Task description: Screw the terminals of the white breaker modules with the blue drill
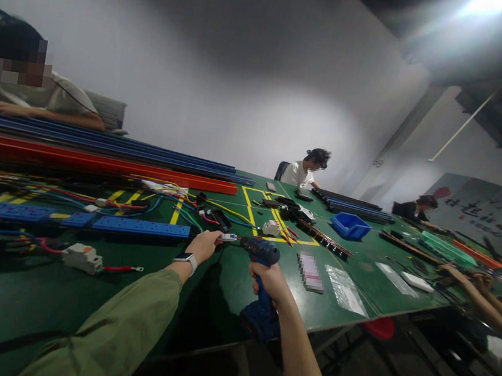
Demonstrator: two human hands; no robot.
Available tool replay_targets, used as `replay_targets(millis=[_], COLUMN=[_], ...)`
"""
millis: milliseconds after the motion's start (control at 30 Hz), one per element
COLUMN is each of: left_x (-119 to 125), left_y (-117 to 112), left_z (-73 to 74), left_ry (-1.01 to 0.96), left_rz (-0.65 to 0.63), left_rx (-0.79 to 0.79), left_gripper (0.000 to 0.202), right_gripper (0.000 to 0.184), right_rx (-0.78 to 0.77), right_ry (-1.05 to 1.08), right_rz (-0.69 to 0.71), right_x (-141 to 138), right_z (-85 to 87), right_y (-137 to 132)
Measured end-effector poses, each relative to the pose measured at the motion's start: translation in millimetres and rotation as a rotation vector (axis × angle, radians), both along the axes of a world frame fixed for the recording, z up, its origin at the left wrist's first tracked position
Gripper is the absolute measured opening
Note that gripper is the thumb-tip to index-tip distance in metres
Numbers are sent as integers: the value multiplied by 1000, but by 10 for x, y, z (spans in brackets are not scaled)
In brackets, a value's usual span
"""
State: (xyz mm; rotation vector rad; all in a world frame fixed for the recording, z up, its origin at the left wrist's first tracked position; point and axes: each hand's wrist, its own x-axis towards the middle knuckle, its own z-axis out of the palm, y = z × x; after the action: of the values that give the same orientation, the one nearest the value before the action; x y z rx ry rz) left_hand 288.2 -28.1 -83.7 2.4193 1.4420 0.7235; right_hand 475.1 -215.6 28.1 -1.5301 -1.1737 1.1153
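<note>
My right hand is wrapped round the grip of a blue cordless drill, whose nose points left. My left hand, with a watch on the wrist, is closed on a small white-and-blue part right at the drill's tip. Both hands hover at the right end of a long blue power strip that lies on the green table. Coloured wires spread out behind the strip.
Long red and blue rails lie at the back left. A white breaker with a red wire sits near left. A blue bin, plastic bags and black parts lie to the right. Three other people sit round the table.
</note>
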Motion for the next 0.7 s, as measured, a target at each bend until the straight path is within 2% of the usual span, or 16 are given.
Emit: replay_targets(millis=[267, 433, 700], left_x=[-1, -3, -11], left_y=[25, 9, -19], left_z=[-17, 12, 71], left_ry=[36, 36, 33], left_rz=[24, 16, 14], left_rx=[-9, -9, -40], left_gripper=[30, 30, 26], right_gripper=[14, 13, 16], right_rx=[-15, 14, -30], right_ry=[-8, -6, -20], right_rz=[-7, 14, 1], right_x=[-13, -14, -31], right_z=[2, 11, 41], right_y=[1, 12, 3])
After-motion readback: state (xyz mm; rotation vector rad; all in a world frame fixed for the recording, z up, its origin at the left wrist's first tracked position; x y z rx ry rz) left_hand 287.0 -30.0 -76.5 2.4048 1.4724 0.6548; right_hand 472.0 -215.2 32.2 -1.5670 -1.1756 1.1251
